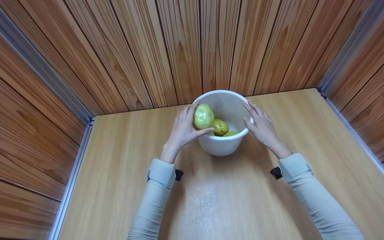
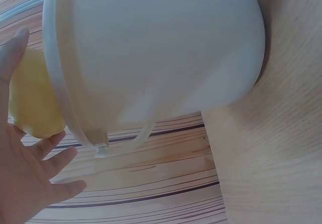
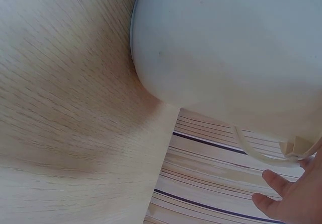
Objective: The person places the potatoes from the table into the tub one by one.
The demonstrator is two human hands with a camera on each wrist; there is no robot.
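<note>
A white bucket [image 1: 221,146] stands upright on the table, with a few yellow-green fruits [image 1: 220,127] inside. At its left rim, my left hand [image 1: 186,129] holds a larger-looking pale green, rounded fruit [image 1: 203,116] between thumb and fingers. The left wrist view shows this fruit [image 2: 35,95] beside the bucket's rim, its kind unclear. My right hand [image 1: 262,126] rests at the right rim, fingers spread and fairly straight. In the right wrist view, the right hand's fingers [image 3: 276,183] lie near the hinge of the bucket's handle [image 3: 256,156].
A wooden plank wall [image 1: 185,50] rises close behind the bucket. Side walls with grey metal edging [image 1: 75,180] bound the wooden table [image 1: 122,156] at left and right. Small dark devices [image 1: 276,173] sit at both sleeve cuffs.
</note>
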